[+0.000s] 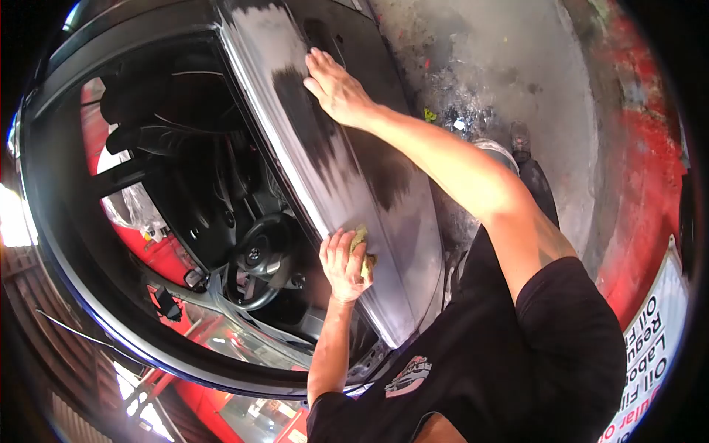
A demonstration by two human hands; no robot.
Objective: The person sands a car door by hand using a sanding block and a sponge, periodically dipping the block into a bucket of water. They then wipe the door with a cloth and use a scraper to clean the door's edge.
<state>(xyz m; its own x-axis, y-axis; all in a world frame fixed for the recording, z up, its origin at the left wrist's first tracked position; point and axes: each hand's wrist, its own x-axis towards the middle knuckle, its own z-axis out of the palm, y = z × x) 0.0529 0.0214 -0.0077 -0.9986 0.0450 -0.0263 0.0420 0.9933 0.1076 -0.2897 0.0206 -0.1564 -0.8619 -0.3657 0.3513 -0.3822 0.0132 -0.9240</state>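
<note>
A dark car door point(399, 280) with patchy grey, dull areas along its upper part lies in front of me. My left hand point(344, 267) rests on the door's top edge below the window opening, fingers curled round a crumpled yellow-green cloth point(360, 242). Whether the cloth touches the panel is hard to see. Farther along the door, my right hand point(336, 88) lies palm down near a dark patch point(299, 96), its fingers stretched out and nothing in it. A door handle recess point(319, 33) shows just beyond those fingertips.
Through the open window appear the steering wheel point(258, 255) and dark seats point(177, 96). A pale bucket rim point(496, 150) stands on the stained concrete floor point(546, 66) beside my foot point(521, 140). A printed sign point(650, 354) is at the lower right.
</note>
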